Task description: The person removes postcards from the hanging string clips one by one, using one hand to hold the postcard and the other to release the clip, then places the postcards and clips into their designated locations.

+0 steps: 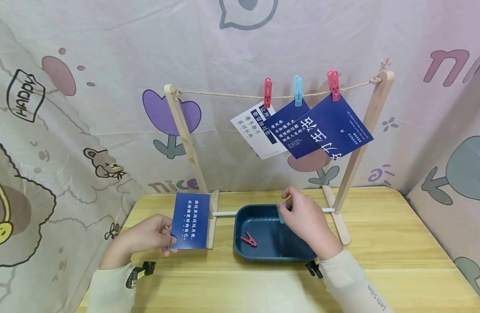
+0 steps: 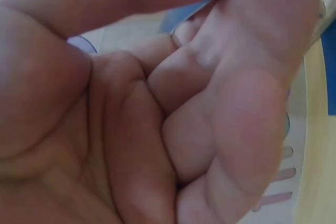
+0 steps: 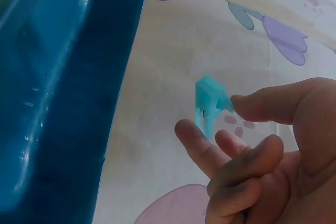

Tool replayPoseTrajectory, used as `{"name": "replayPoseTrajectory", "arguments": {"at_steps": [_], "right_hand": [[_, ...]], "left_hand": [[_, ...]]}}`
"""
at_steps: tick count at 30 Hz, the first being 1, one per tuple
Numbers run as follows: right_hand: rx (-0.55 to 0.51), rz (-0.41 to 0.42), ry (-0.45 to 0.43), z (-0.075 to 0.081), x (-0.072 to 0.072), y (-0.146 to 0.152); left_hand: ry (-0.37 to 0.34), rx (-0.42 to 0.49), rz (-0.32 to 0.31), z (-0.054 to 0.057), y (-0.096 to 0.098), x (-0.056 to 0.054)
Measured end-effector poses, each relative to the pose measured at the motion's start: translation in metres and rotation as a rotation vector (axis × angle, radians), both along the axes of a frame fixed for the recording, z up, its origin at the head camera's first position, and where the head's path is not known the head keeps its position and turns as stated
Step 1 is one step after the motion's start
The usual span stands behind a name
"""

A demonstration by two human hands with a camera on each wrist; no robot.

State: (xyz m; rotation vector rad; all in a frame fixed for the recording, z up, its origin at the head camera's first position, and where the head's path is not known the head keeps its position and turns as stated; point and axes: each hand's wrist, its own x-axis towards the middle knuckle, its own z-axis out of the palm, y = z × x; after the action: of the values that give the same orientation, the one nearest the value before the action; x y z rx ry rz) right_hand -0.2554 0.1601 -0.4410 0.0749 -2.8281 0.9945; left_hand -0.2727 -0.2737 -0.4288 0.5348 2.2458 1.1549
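My left hand (image 1: 161, 234) pinches a blue card (image 1: 191, 221) with white writing by its lower left edge, at the left post's foot. In the left wrist view, the curled fingers (image 2: 247, 124) hide most of that card. Over the dark blue basin (image 1: 244, 254), my right hand (image 1: 304, 215) holds a light blue clothespin (image 3: 210, 100) between thumb and fingers. A pink clothespin (image 1: 248, 239) lies inside the basin at its left end.
Wooden posts (image 1: 185, 139) carry a rope (image 1: 224, 94) behind the basin. From it hang a white card (image 1: 259, 145) and two blue cards (image 1: 291, 130), clipped by red, light blue and pink clothespins (image 1: 298, 91). A white rod (image 1: 226, 213) joins the posts low down. A printed cloth hangs behind.
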Motion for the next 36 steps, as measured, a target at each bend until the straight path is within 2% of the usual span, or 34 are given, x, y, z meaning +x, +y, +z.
{"name": "replayPoseTrajectory", "arguments": {"at_steps": [9,13,19,27,31,36], "right_hand": [[0.015,0.018,-0.073,-0.007,-0.003,-0.005],[0.014,0.024,-0.082,-0.011,-0.003,-0.006],[0.039,0.037,-0.099,-0.022,-0.004,-0.011],[0.126,0.079,-0.174,-0.040,-0.007,-0.016],[0.168,0.089,-0.214,-0.049,-0.009,-0.017],[0.213,0.105,-0.229,-0.058,-0.012,-0.018]], "left_hand": [[-0.084,-0.025,-0.023,-0.012,-0.027,-0.006],[-0.081,-0.057,0.001,-0.017,-0.033,-0.011],[-0.065,-0.114,0.045,-0.024,-0.031,-0.016],[-0.101,-0.138,0.076,-0.045,-0.029,-0.024],[-0.095,-0.148,0.083,-0.054,-0.029,-0.025],[-0.095,-0.164,0.096,-0.059,-0.024,-0.025]]}}
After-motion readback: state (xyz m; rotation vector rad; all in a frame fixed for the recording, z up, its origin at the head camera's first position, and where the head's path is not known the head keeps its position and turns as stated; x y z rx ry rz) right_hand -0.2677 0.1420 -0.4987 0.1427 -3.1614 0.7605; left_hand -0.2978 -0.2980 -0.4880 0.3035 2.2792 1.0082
